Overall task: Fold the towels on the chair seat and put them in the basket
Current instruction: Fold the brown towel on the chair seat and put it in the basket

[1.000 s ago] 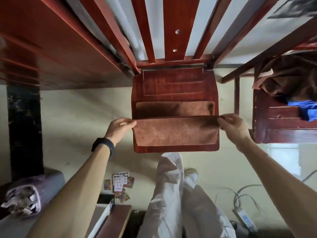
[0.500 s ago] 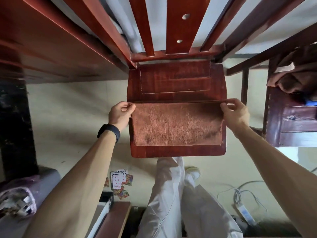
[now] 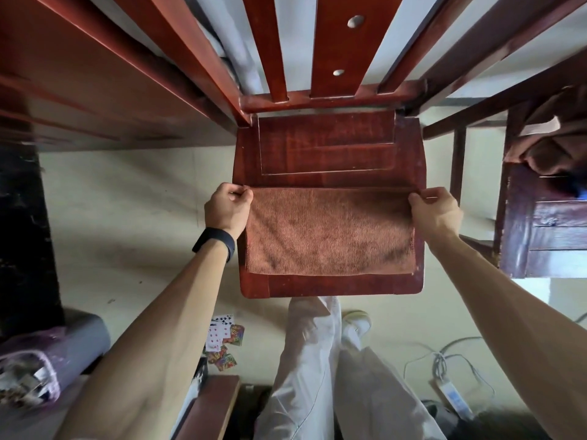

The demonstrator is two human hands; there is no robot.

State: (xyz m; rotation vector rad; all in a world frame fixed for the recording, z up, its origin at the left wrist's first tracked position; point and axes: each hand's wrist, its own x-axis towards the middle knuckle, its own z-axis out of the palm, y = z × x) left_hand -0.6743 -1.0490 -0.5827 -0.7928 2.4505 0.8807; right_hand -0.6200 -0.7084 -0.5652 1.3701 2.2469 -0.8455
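Both your hands have run the lifted edge fwd to the far side since a sec ago, and the strip of cloth that showed beyond it is now covered. L hand (image 3: pixel 227 209) pinches the far-left corner, thumb on top, fingers curled. R hand (image 3: pixel 435 214) pinches the far-right corner the same way. Between them the brown towel (image 3: pixel 330 233) lies doubled and flat on the front half of the chair seat (image 3: pixel 330 285), near fold just back from the seat's front edge, bare wood behind.

So the first fold looks done on this one, edges about matched. Left to do, by my read: prob another fold across, then the drop into the basket. No basket I can name for sure, though; the lined grey bin (image 3: pixel 28 376) bottom-left holds scraps, can't tell. Out right, a second chair (image 3: pixel 546 236) carries a heap of brown cloth (image 3: pixel 546 144), likely more towels waiting. Early in the job, I'd say. Playing cards (image 3: pixel 224 336) lie on the floor by your leg.
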